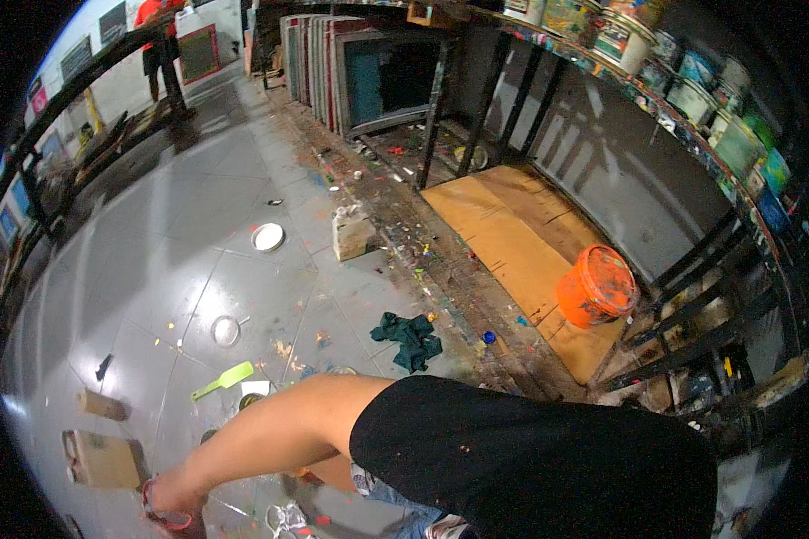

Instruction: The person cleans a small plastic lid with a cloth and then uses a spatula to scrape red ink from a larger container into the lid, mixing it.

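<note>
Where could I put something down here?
Grey floor left of the white lid looks bare; so does the yellow board left of the orange bucket. It's crowded around the green spatula and among the paint tubs.

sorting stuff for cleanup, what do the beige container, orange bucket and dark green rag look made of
Beige container: perhaps matte plastic, given its rounded edges. Orange bucket: likely plastic, slightly glossy, with a moulded rim. Dark green rag: fabric, matte, with soft folds.
</note>
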### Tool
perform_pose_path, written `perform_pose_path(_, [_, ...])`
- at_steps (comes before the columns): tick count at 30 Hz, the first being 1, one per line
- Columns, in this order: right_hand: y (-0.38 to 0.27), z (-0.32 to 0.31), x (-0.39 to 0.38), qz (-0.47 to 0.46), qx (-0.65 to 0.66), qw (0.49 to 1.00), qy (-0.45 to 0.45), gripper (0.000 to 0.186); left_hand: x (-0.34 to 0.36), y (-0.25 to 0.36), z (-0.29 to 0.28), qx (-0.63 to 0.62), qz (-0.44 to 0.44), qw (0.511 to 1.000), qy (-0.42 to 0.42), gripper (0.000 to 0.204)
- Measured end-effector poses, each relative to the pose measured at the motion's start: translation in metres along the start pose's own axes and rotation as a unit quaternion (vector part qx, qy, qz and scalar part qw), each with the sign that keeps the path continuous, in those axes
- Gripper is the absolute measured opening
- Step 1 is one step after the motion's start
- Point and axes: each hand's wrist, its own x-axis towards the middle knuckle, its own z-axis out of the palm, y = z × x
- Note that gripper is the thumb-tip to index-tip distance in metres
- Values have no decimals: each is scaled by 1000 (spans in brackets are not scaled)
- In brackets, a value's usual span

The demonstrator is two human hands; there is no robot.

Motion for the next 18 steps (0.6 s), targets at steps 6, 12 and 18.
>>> perform_pose_path(6, [1, -33, 13, 43, 202, 978, 16, 43, -34, -5, -95, 459, 326, 824, 59, 59])
perform_pose_path(12, [-43, -75, -6, 132, 276, 900, -309, 34, -76, 65, -48, -294, -45, 952, -71, 73])
perform_pose_path(18, [-75, -7, -7, 22, 188, 905, -381, 29, -106, 57, -74, -350, -1, 932, -95, 72])
